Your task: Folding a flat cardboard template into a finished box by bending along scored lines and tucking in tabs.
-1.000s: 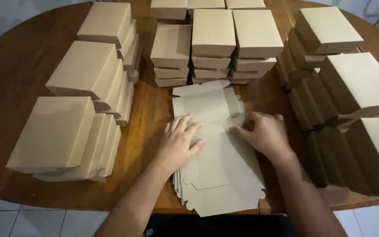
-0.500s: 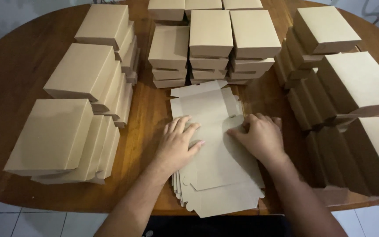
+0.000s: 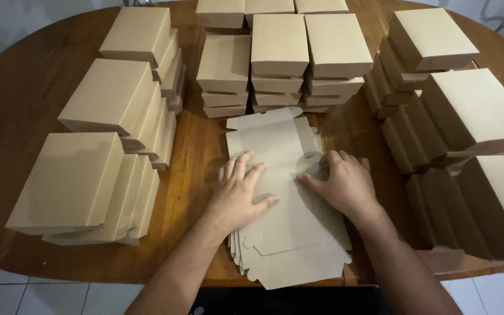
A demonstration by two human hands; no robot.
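Note:
A stack of flat, unfolded brown cardboard box blanks (image 3: 290, 233) lies on the round wooden table (image 3: 18, 111) in front of me. My left hand (image 3: 237, 189) rests palm down on the left side of the top blank, fingers spread. My right hand (image 3: 342, 182) presses on the right side of the same blank, fingers pointing left toward a flap near its upper half. Neither hand has lifted anything.
Folded brown boxes stand all around: leaning rows at the left (image 3: 97, 169), stacked piles at the back (image 3: 278, 52), and stacks at the right (image 3: 468, 116). The table's near edge runs just below the blanks, with white floor tiles (image 3: 42, 294) beyond.
Both hands have stayed on the top blank. The right hand shifted slightly left and down along the flap; the view moved a little.

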